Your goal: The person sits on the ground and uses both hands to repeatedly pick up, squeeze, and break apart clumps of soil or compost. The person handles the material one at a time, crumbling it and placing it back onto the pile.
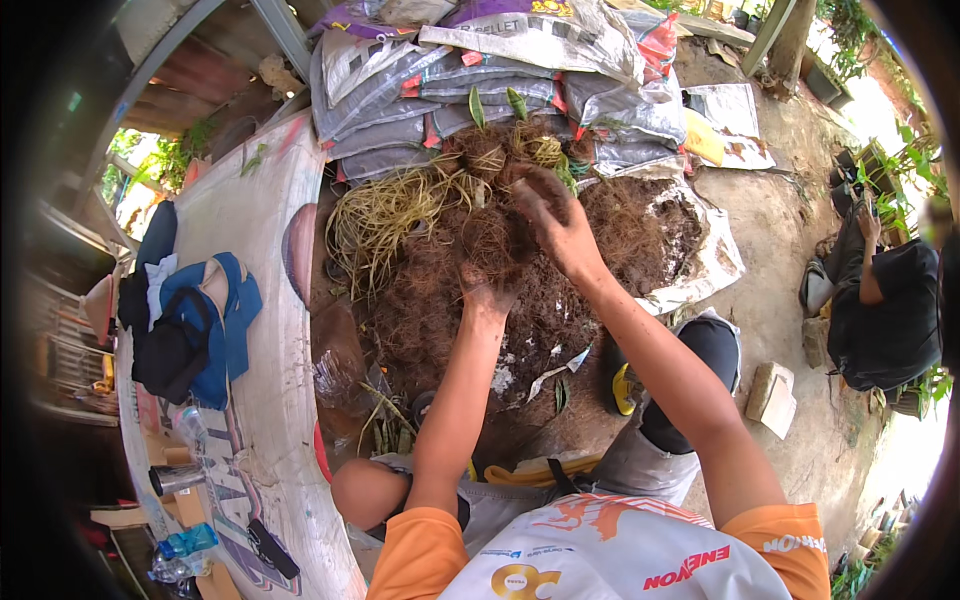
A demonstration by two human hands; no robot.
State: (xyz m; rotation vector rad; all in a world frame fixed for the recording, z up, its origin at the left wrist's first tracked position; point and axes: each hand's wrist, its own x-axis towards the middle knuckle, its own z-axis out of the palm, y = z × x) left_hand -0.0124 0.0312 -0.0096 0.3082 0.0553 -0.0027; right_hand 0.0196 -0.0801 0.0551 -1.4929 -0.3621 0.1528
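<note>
My left hand [487,289], dirty with soil, cups the underside of a brown ball of coir fibre [491,240], palm up. Above and right of the ball, my right hand [551,214] is raised with its fingers spread and curved, and nothing shows in it. Below both hands spreads a heap of dark soil and fibre [420,307]. A bundle of pale dry straw strips [390,217] lies to the left. Beyond the hands, fibre-wrapped root balls [487,154], tied with straw strips, bear short green leaves [477,107].
Stacked grey sacks [495,90] stand behind the heap. An opened white sack [724,255] with soil lies right. At left is a white board table [277,375] with a blue bag [232,322]. A broken block [769,394] lies on the ground; a person [889,307] sits at far right.
</note>
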